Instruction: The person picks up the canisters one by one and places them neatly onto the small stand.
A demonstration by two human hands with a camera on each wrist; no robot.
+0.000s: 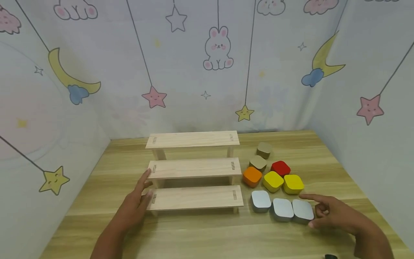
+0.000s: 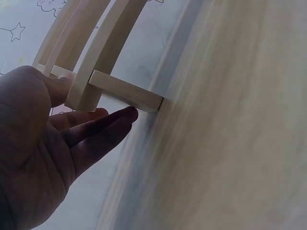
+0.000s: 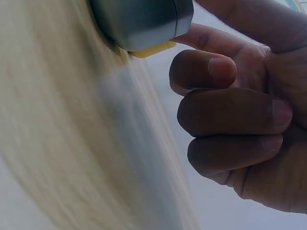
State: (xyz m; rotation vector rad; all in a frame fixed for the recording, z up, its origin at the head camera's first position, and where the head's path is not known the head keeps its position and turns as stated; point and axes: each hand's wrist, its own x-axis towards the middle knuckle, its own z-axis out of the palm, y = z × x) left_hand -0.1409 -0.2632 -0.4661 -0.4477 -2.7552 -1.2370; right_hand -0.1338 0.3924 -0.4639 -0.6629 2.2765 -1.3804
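1. Plainly nearest to the right hand (image 1: 341,214): the right-end silver block (image 1: 302,209), just left of thumb and index finger, with its far edge near the index tip and its near right corner close by the thumb tip
2. Holding thumb and index apart there, with a straight index and the other three fingers curled in towards the palm around nothing; cannot tell for sure about contact with the silver surface, even from the right wrist view
3. No clear long axis on that block: just a rounded square top facing up, resting on the table (image 1: 194,237); by judgement, a span from far edge to near edge to match with the thumb-to-index gap
4. Along its left flank, the middle silver block (image 1: 283,208), touching or almost so, then the left silver block (image 1: 260,200), set slightly farther back; beyond, near the index tip, the right yellow block (image 1: 293,182)
5. Well apart, at the left end of the wooden stand (image 1: 194,168): the left hand (image 1: 130,207), with fingers nearly straight and a thumb spread from them, touching the lowest step (image 1: 194,198)
6. Long axis of the stand: left to right, pointing towards the blocks
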